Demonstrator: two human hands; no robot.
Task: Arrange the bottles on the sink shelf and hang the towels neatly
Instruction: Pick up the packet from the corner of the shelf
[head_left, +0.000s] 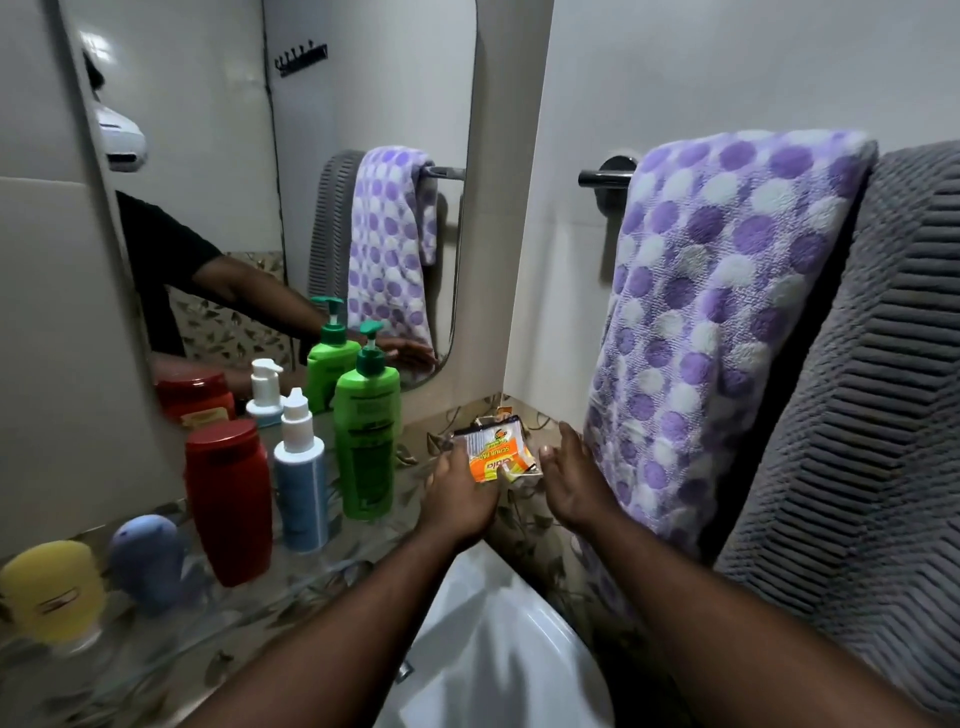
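Observation:
Along the glass shelf (332, 571) stand a yellow-capped bottle (52, 590), a blue round bottle (148, 558), a red bottle (228, 499), a white-and-blue bottle (300, 473) and a green pump bottle (366, 441). My left hand (460, 496) grips an orange scrub-pad packet (496, 452) in the corner. Just right of the packet, my right hand (571, 478) is open with its fingers apart. A purple-dotted towel (717, 322) and a grey ribbed towel (872, 405) hang side by side on the chrome rail (605, 178).
The mirror (291, 182) behind the shelf reflects the bottles, the towels and an arm. A white basin (483, 649) lies below my forearms. Leaf-patterned tiles (524, 525) line the wall under the shelf. A black hook rack shows in the mirror.

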